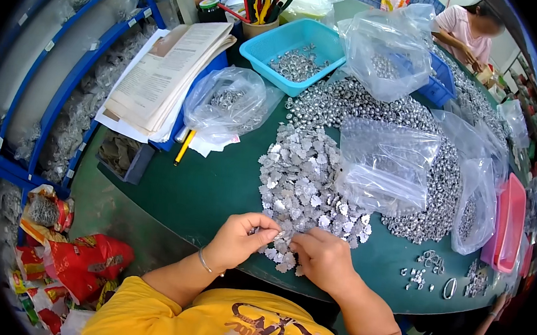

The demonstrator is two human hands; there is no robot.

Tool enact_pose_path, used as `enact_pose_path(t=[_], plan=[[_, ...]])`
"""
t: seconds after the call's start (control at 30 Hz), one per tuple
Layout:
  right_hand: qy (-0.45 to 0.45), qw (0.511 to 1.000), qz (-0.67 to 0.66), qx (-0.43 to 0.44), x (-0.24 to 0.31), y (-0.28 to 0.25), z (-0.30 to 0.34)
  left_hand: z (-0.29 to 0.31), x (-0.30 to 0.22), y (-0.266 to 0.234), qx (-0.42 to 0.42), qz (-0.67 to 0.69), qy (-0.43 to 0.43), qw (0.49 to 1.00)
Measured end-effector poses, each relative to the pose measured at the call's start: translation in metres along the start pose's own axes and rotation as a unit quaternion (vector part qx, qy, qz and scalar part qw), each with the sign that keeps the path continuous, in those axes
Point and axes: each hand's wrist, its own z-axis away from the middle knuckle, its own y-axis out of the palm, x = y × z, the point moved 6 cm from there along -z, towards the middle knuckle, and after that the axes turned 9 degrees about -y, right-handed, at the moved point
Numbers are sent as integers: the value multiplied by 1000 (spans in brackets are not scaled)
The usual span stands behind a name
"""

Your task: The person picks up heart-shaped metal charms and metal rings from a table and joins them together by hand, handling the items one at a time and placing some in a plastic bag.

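Note:
At the near edge of the green table, my left hand (242,237) is closed in a pinch, thumb against forefinger, on a small silvery metal piece. Close beside it my right hand (324,257) is also closed, its fingertips curled toward the left one; what they grip is hidden. Both hands rest over the near end of a heap of flat, jagged-edged silver metal pieces (302,176). A clear plastic bag (387,166) lies flat against the heap's right side. Behind it spreads a larger mound of small shiny metal rings (360,102).
A turquoise basket (260,58) of metal parts stands at the back, near a cup of pliers (259,29). Papers (163,76), a filled bag (226,102) and a yellow pen (185,147) lie left. Right are a pink tray (510,222) and loose parts. Another person (468,32) sits across.

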Motion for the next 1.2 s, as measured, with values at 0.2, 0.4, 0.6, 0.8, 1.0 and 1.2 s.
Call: enact_pose_path(t=[0.2, 0.4, 0.6, 0.8, 1.0, 1.2], plan=[[365, 691, -623, -45, -37, 11, 22, -1, 24, 8, 201, 363, -127, 901], [198, 586, -777, -116, -35, -18, 10, 5, 21, 12, 243, 396, -109, 879], [97, 975, -194, 45, -20, -34, 11, 10, 10, -7, 205, 437, -52, 874], [33, 996, 2, 88, -7, -22, 13, 14, -7, -39, -138, 95, 13, 986], [-18, 995, 22, 97, -3, -19, 13, 14, -28, -25, -202, -372, 211, 881], [24, 1000, -14, -9, -19, -40, 8, 16, -24, -26, -209, -374, 245, 870]])
